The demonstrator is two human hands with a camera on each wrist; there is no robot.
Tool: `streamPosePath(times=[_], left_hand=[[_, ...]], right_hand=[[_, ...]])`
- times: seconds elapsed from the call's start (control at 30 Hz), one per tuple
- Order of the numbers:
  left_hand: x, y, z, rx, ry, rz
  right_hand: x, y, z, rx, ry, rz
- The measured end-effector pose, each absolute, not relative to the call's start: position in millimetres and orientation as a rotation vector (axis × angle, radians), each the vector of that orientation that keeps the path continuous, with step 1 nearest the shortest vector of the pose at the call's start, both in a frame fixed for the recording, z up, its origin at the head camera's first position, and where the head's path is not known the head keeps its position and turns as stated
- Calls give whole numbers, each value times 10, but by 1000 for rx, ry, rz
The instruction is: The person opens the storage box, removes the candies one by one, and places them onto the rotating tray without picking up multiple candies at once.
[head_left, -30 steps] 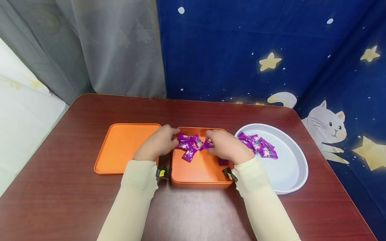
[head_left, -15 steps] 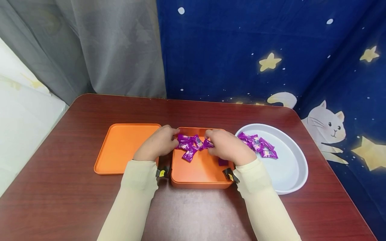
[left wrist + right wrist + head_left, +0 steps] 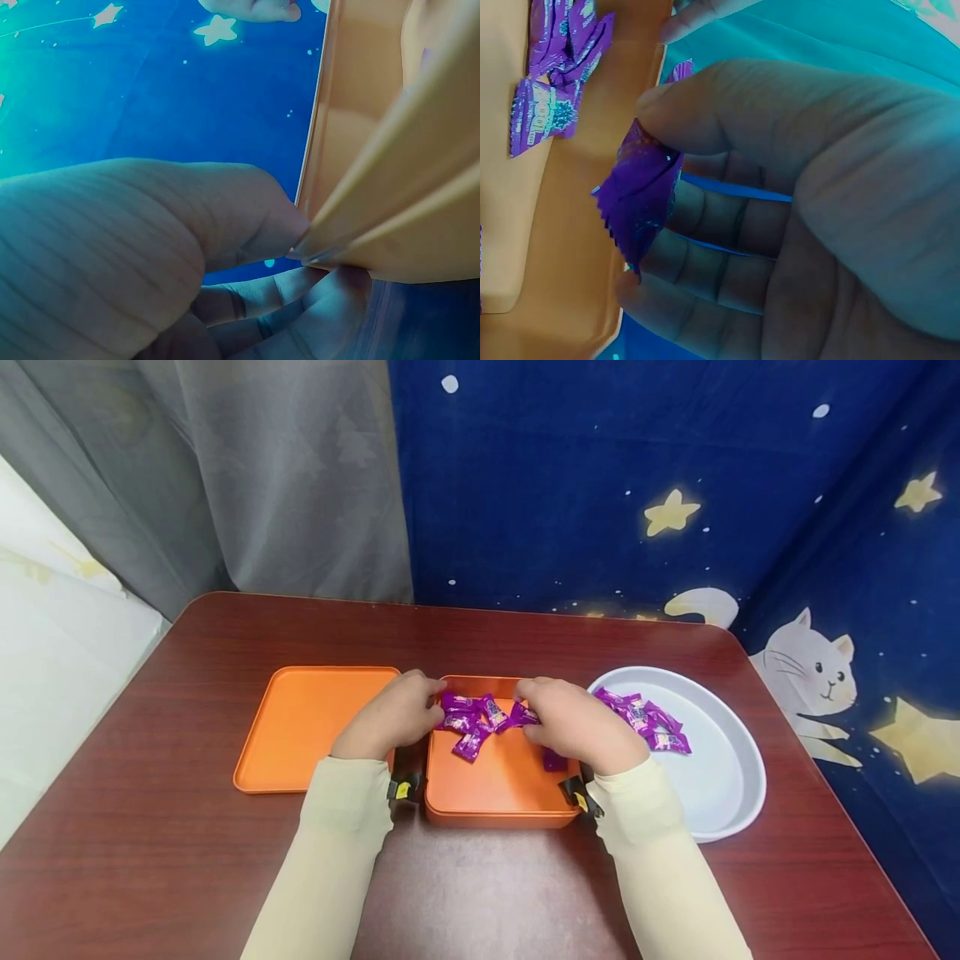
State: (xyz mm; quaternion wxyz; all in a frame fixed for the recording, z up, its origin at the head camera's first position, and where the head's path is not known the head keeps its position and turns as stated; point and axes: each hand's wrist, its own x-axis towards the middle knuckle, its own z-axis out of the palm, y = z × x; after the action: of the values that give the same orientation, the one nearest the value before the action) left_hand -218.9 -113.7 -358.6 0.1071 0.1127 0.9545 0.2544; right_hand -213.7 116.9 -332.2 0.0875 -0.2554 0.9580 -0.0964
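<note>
An orange box (image 3: 502,785) lies in the middle of the table. My left hand (image 3: 390,714) pinches its far left edge; in the left wrist view the thumb (image 3: 247,206) is on one side of the wall and the fingers on the other. Over the box's far right part, my right hand (image 3: 581,722) holds a purple wrapped candy (image 3: 641,195) between thumb and fingers. Several more candies (image 3: 471,743) lie bunched in the box's far left part. Another candy (image 3: 555,760) shows at the right side of the box, partly hidden by my right hand.
A white oval tray (image 3: 738,785) with several purple candies (image 3: 667,742) in it stands on the right. To the left lies a flat orange lid (image 3: 300,735). Curtains (image 3: 540,485) hang behind the brown table (image 3: 480,639).
My right hand has shifted slightly to the right, with the candy at its fingertips. My left hand stays at the box edge.
</note>
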Motion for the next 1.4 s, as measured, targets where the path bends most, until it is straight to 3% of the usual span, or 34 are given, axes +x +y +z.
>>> streamPosePath(times=[0.7,1.4], left_hand=[[-2218,-1140,-3612,324,2814,751],[-2256,-1152,-3622,321,2803,755]], right_hand=[[-2097,1356,-3186,-658,2856,-379],[-2198,1845,-3120,-456,2889,-444]])
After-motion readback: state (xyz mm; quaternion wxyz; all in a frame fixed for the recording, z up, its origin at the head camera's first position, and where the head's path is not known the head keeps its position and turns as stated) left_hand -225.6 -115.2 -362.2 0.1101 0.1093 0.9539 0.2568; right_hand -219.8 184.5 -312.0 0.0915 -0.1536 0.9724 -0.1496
